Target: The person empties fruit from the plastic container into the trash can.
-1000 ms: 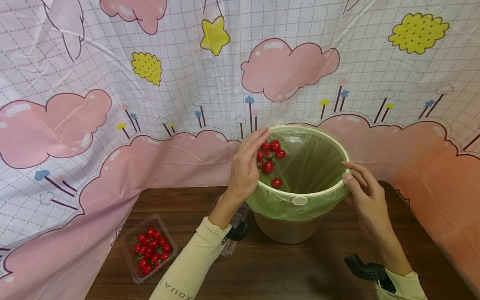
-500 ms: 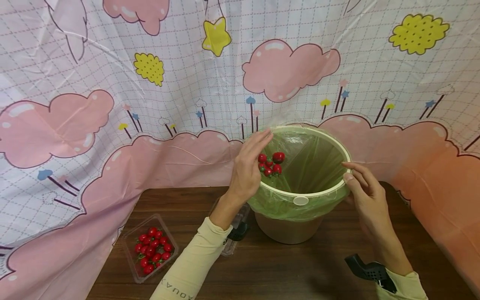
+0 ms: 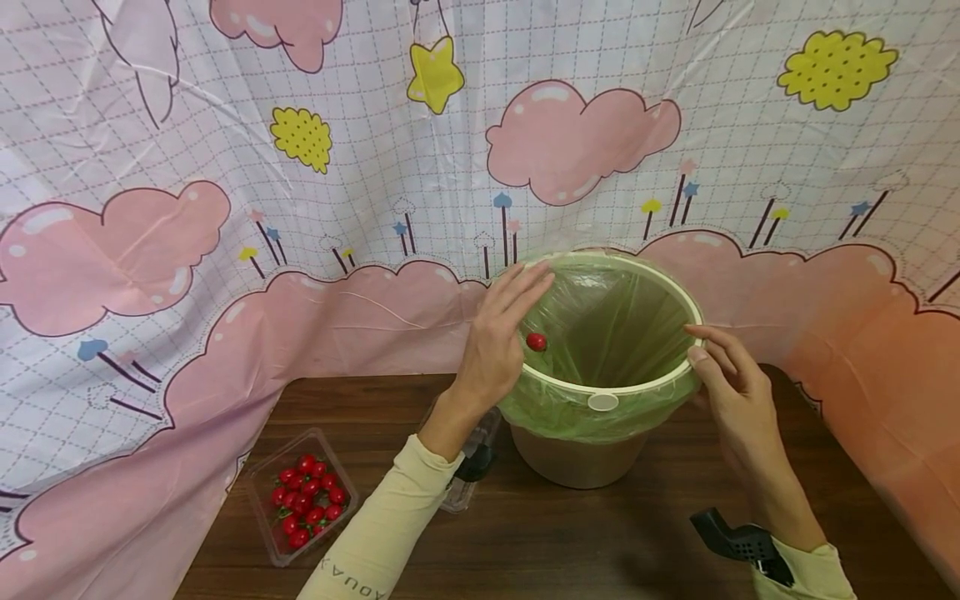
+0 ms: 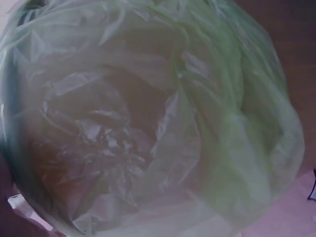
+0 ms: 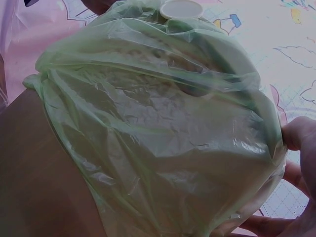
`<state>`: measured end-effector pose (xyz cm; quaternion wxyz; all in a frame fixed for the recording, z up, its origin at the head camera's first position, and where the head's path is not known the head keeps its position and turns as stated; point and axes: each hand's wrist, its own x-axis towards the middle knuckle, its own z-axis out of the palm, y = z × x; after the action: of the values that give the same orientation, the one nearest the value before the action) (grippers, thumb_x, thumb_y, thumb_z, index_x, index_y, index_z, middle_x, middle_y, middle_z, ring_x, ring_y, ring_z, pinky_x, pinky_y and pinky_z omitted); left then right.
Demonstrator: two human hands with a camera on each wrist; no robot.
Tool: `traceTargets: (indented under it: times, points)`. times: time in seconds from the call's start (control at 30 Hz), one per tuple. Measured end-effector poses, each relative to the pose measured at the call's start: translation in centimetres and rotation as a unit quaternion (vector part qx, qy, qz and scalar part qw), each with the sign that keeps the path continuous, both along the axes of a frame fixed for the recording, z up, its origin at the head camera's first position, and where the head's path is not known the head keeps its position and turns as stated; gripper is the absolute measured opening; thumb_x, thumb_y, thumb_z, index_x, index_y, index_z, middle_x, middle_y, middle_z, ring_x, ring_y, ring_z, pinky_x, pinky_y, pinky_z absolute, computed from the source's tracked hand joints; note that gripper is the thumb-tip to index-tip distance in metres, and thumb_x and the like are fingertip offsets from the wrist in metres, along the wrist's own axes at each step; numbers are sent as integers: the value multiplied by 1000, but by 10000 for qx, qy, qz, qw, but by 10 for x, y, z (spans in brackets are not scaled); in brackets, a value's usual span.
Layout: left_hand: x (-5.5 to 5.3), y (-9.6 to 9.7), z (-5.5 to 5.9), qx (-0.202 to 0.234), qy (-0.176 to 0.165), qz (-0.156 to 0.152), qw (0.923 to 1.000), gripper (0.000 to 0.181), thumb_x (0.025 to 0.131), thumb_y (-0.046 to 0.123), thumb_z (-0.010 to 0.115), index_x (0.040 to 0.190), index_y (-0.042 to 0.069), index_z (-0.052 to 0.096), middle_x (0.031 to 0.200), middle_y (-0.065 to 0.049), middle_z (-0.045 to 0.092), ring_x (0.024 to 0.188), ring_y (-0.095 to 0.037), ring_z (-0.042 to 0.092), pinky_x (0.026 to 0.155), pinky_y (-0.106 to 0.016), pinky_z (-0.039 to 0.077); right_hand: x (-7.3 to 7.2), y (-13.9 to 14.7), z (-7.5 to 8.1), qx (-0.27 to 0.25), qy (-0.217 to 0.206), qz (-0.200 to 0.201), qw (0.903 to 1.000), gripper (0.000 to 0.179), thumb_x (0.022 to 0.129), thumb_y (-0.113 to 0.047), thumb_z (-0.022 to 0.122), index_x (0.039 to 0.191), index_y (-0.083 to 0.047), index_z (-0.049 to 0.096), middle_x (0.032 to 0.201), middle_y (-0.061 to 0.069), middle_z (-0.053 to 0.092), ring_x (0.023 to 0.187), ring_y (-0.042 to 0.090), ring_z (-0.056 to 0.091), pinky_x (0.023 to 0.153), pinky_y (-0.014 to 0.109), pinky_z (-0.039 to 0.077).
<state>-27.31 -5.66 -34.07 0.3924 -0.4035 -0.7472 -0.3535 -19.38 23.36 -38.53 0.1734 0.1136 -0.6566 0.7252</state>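
A trash can [image 3: 577, 462] stands upright on the dark wooden table, with a green plastic bag [image 3: 585, 421] lining it and folded over beneath its pale rim [image 3: 667, 377]. One cherry tomato [image 3: 536, 342] shows inside, against the bag's left wall beside my left hand [image 3: 491, 346]. That hand lies along the left of the rim with its fingers straight; its thumb is hidden. My right hand [image 3: 738, 392] grips the rim at the right, thumb and forefinger around it. In the right wrist view, its fingers [image 5: 298, 133] touch the bag's outside. The left wrist view shows crumpled plastic [image 4: 118, 143].
A clear plastic tray [image 3: 258, 500] holds several cherry tomatoes [image 3: 307, 492] at the table's left. Another clear container [image 3: 459, 496] lies partly hidden under my left wrist. A printed curtain [image 3: 360, 317] hangs close behind and beside the table.
Inside the can, a cluster of cherry tomatoes beside my left hand has dwindled to one in view. My left hand's fingers have shifted slightly right over the rim; my right hand has stayed put.
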Motion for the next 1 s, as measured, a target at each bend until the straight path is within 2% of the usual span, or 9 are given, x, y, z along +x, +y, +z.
traceTargets:
  times: [0.23, 0.33, 0.5, 0.73, 0.87, 1.0]
  points:
    - [3, 1, 1, -310, 322, 218, 9988, 74, 80, -25, 32, 142, 3, 60, 152, -10, 53, 147, -30, 38, 121, -46, 27, 0, 2, -2, 6, -16, -20, 10000, 43, 106, -15, 57, 146, -1, 52, 133, 19, 60, 104, 16, 67, 79, 25, 59]
    - [4, 0, 2, -215, 488, 301, 9981, 74, 79, -26, 33, 142, 2, 59, 151, -11, 54, 147, -32, 38, 121, -46, 28, 0, 2, -2, -4, -32, -47, 10000, 42, 106, -15, 57, 146, -1, 53, 130, 16, 62, 102, 15, 68, 77, 25, 60]
    - [9, -2, 5, 378, 556, 311, 9973, 72, 81, -28, 29, 141, -1, 59, 148, -16, 56, 144, -40, 41, 120, -46, 30, 1, 2, -2, 2, -35, -76, 10000, 41, 106, -14, 57, 145, -1, 54, 125, 11, 66, 98, 13, 68, 76, 25, 60]
    - [17, -6, 15, 1204, 419, 226, 9916, 53, 96, -13, 31, 139, -3, 60, 146, -16, 57, 144, -32, 44, 119, -50, 32, 0, 1, -1, -9, -32, -57, 10000, 42, 106, -15, 57, 145, -1, 54, 125, 16, 63, 95, 13, 68, 76, 25, 60]
    - [22, -15, 20, 1823, 203, -60, 9830, 42, 103, -9, 37, 139, -6, 59, 147, -18, 56, 143, -31, 45, 119, -50, 31, 0, 2, 0, 3, -42, -65, 10000, 43, 106, -16, 57, 145, -1, 53, 129, 17, 62, 99, 15, 68, 77, 25, 60]
    - [27, -29, 21, 2450, -170, -234, 9691, 43, 102, -12, 39, 140, -6, 58, 149, -15, 55, 144, -31, 44, 120, -47, 30, 0, 2, 1, 52, -45, -110, 9999, 43, 106, -16, 57, 146, -1, 53, 133, 15, 62, 105, 17, 68, 79, 25, 59]
